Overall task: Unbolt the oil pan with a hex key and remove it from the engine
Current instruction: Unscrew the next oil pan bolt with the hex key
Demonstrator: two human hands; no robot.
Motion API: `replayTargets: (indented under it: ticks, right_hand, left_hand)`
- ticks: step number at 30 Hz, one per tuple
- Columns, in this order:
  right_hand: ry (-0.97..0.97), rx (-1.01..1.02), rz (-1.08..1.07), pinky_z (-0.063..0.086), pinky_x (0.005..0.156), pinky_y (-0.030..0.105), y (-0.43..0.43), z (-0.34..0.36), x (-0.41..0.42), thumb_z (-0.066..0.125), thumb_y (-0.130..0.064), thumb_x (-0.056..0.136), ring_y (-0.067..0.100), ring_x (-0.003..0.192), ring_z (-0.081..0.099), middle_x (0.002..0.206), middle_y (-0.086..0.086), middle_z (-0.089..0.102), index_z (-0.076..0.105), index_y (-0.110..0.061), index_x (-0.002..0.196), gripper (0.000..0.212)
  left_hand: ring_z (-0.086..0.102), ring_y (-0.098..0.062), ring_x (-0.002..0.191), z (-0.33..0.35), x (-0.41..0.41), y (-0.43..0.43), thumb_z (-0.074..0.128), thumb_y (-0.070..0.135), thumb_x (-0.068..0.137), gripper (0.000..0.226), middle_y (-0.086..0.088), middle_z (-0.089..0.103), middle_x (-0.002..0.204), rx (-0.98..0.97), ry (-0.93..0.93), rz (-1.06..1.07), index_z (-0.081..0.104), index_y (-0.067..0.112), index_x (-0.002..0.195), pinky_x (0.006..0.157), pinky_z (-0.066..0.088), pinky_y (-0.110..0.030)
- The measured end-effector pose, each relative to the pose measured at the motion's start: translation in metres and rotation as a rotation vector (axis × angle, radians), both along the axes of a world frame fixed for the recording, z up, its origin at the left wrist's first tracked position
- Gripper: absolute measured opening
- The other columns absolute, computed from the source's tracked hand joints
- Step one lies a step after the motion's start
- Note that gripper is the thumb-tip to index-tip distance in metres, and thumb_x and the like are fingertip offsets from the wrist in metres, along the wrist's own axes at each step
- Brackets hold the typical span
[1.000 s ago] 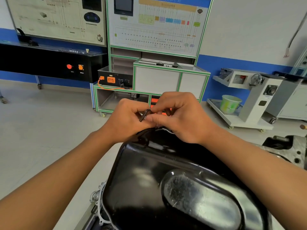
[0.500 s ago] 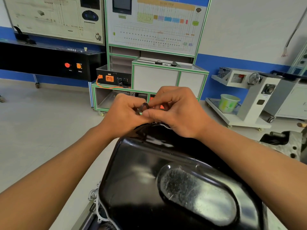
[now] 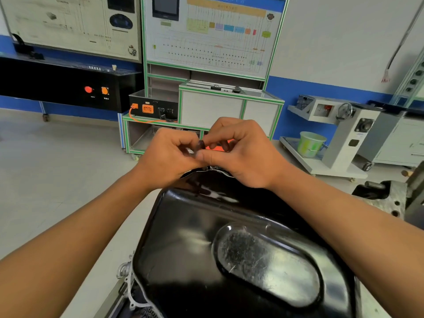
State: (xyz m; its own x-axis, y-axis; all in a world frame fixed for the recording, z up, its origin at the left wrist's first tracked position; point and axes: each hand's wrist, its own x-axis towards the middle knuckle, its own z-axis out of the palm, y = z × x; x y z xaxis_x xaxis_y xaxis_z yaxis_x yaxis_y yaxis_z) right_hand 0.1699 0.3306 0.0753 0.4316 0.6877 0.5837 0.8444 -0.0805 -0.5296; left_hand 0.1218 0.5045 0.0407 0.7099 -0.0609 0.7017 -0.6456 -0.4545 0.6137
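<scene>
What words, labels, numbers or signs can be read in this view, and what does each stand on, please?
No text is legible.
Centre training board: header and diagram print blurred.
Left wall diagram: print too small.
Labels under the red and orange buttons: too small.
Oil pan: no marking visible.

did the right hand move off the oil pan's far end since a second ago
No. The right hand stays over the far rim of the oil pan, pinching the hex key with the left hand; only the camera shifted.
</scene>
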Motion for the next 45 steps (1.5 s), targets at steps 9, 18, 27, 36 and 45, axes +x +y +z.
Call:
replayTargets:
  ticks: [9,18,27,36,45]
  right_hand:
    - [0.039,0.022,0.016,0.041,0.062,0.028,0.001,-0.002,0.006,0.083,-0.012,0.080,0.019,0.068,0.053,0.079,0.003,0.063,0.078,-0.017,0.088,0.011]
    - [0.072,0.034,0.007,0.040,0.063,0.022,0.000,0.000,0.004,0.083,-0.008,0.080,0.006,0.065,0.049,0.076,-0.002,0.061,0.076,-0.022,0.090,0.019]
    - [0.036,0.011,0.015,0.041,0.063,0.024,0.003,-0.002,0.004,0.084,-0.010,0.079,0.020,0.068,0.055,0.076,-0.004,0.063,0.073,-0.028,0.090,0.023]
    - [0.069,0.026,-0.001,0.039,0.063,0.019,0.003,-0.001,0.004,0.083,-0.008,0.080,0.006,0.065,0.052,0.076,-0.001,0.061,0.074,-0.018,0.085,0.015]
    - [0.086,0.040,-0.001,0.044,0.066,0.025,0.001,0.002,0.002,0.082,-0.006,0.080,0.010,0.068,0.055,0.075,-0.006,0.059,0.071,-0.029,0.078,0.026]
  left_hand:
    - [0.068,-0.039,0.084,-0.003,0.000,0.007,0.078,0.022,0.081,0.018,-0.022,0.073,0.084,0.032,0.091,-0.052,0.078,0.008,0.091,0.080,0.054,-0.055]
    - [0.071,-0.013,0.092,-0.002,0.002,0.004,0.077,0.014,0.077,0.019,0.006,0.076,0.091,0.031,0.037,-0.102,0.072,0.020,0.094,0.083,0.057,-0.027]
    - [0.065,-0.050,0.085,-0.006,0.003,0.003,0.077,0.011,0.076,0.026,-0.030,0.069,0.085,0.005,-0.059,-0.031,0.072,-0.011,0.089,0.076,0.052,-0.060]
    - [0.059,-0.036,0.063,-0.007,0.003,0.004,0.075,0.022,0.083,0.023,-0.023,0.065,0.067,0.035,-0.018,-0.070,0.073,0.001,0.073,0.062,0.055,-0.041]
    - [0.070,-0.035,0.091,-0.002,0.009,-0.001,0.078,0.016,0.076,0.021,-0.016,0.074,0.090,0.007,-0.016,-0.075,0.073,0.000,0.088,0.084,0.057,-0.048]
